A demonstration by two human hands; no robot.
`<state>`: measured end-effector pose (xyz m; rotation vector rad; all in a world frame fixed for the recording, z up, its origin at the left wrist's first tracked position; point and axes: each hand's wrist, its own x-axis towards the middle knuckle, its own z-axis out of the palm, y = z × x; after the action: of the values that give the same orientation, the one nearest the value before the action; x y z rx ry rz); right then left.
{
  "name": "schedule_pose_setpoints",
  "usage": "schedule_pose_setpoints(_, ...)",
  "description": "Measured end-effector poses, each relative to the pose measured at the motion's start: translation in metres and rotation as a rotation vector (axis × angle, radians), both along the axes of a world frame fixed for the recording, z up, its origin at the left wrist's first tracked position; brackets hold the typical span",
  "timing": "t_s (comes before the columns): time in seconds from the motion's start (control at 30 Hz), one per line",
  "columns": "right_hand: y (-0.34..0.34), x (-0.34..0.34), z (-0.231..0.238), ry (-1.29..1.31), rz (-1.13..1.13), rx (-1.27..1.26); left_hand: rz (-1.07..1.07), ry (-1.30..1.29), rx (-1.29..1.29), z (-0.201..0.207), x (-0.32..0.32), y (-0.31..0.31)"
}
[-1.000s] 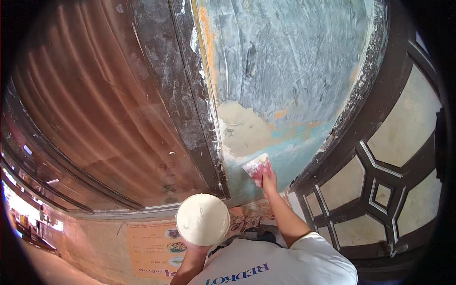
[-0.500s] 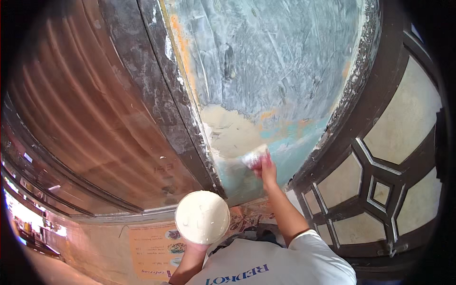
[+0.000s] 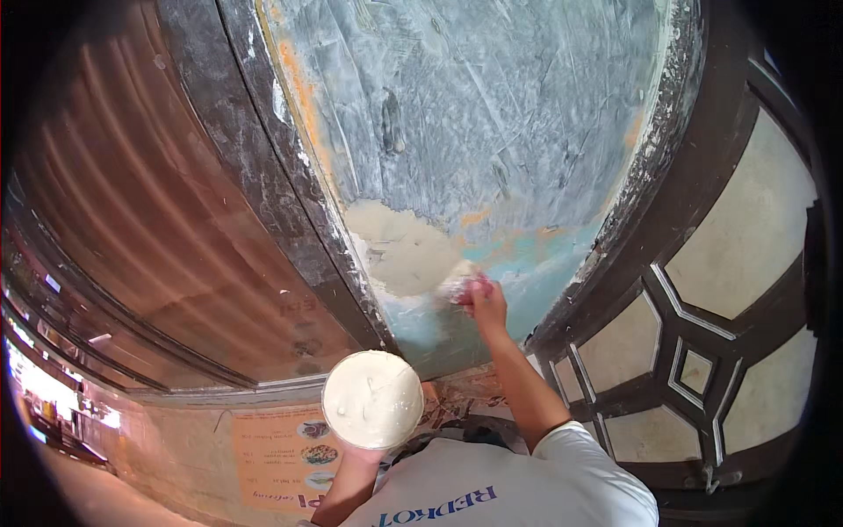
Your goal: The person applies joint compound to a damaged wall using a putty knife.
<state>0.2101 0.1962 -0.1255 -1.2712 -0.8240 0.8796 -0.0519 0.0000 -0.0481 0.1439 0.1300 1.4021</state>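
My left hand (image 3: 360, 457) holds up a round tub of cream-coloured putty (image 3: 372, 400) from below; most of its fingers are hidden under the tub. My right hand (image 3: 490, 309) is closed round the red handle of a putty knife (image 3: 472, 288). The knife's blade, smeared with putty and blurred, lies against the wall panel (image 3: 500, 114) at the right edge of a beige putty patch (image 3: 399, 250). That patch covers the lower left of the bluish-grey, streaked panel, above a bare turquoise strip.
A dark frame post (image 3: 255, 149) borders the panel on the left, beside a reddish-brown ribbed sheet (image 3: 167, 228). On the right stands a dark lattice door (image 3: 702, 369) with pale panels. An orange printed sheet (image 3: 281, 461) is at the lower left.
The putty patch looks smoother and more even at its lower part. The knife has moved slightly left in the picture, and the whole view has shifted a little.
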Motion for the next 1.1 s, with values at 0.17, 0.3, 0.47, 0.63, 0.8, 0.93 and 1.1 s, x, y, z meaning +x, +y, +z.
schedule_pose_setpoints(0.17,-0.037,0.032,-0.072,0.384,0.086,-0.100,0.150,0.525,0.209,0.011,0.014,-0.008)
schedule_pose_setpoints(0.3,-0.039,0.003,-0.053,0.310,0.155,-0.025,0.022,-0.020,0.001,0.005,0.012,-0.010)
schedule_pose_setpoints(0.47,-0.020,-0.044,0.029,-0.153,0.356,0.141,0.086,0.084,-0.020,0.004,0.011,-0.011)
schedule_pose_setpoints(0.63,-0.007,-0.079,0.107,-0.687,0.311,0.508,0.100,-0.038,-0.092,0.011,0.007,-0.011)
schedule_pose_setpoints(0.8,0.002,-0.062,0.074,-0.103,0.209,0.193,0.185,0.132,-0.056,0.004,-0.007,-0.019)
schedule_pose_setpoints(0.93,-0.016,-0.021,0.000,0.275,0.167,0.039,0.226,0.220,0.011,0.000,-0.017,-0.022)
schedule_pose_setpoints(1.1,-0.050,-0.025,-0.031,0.412,0.152,-0.011,0.164,0.076,-0.117,0.004,-0.021,-0.009)
